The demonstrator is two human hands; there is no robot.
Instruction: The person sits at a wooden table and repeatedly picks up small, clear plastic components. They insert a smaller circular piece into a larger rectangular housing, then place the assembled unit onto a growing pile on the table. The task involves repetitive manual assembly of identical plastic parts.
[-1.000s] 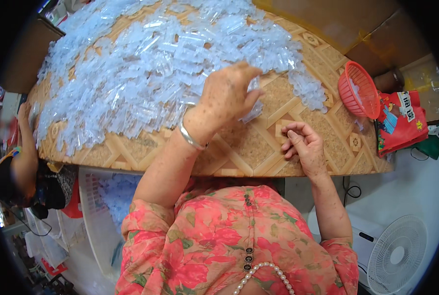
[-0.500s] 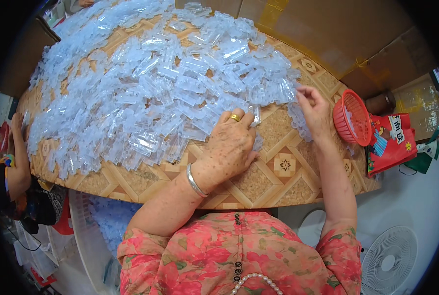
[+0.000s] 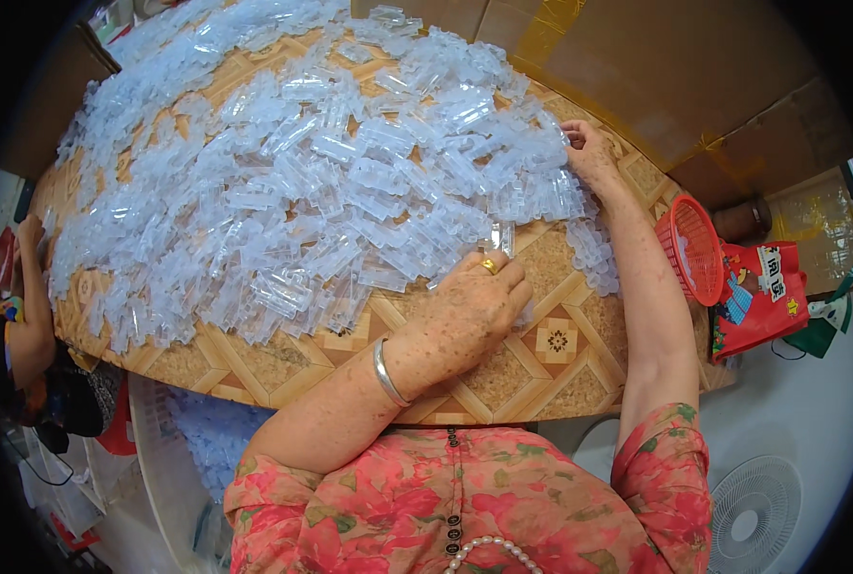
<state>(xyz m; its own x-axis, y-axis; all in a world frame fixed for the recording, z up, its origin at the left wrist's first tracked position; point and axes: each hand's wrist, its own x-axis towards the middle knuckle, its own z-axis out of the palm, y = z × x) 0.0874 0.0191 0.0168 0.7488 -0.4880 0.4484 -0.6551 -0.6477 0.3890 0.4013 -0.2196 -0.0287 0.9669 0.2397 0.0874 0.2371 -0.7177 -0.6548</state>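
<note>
A broad heap of clear, thin plastic pieces (image 3: 340,182), oblong and bluish, covers much of the patterned table (image 3: 484,373). Low over the heap's near edge, my left hand (image 3: 472,311) is curled with its back up. A clear plastic piece (image 3: 500,237) sticks out past its fingertips, and the grip itself is hidden under the fingers. My right hand (image 3: 591,158) reaches to the heap's far right edge. Its fingers are bent together against the pieces there; what they grip, if anything, is too small to make out. Small round clear pieces (image 3: 594,256) lie beside my right forearm.
A red plastic basket (image 3: 689,251) stands at the table's right edge, beside a red bag (image 3: 761,297). Cardboard (image 3: 656,67) walls off the far side. Another person's arm (image 3: 32,316) rests at the left edge. A white fan (image 3: 756,512) stands at lower right.
My right hand has moved farther away along the heap's right edge, uncovering more of the small round pieces. My left hand has come slightly nearer, the clear piece moving with it.
</note>
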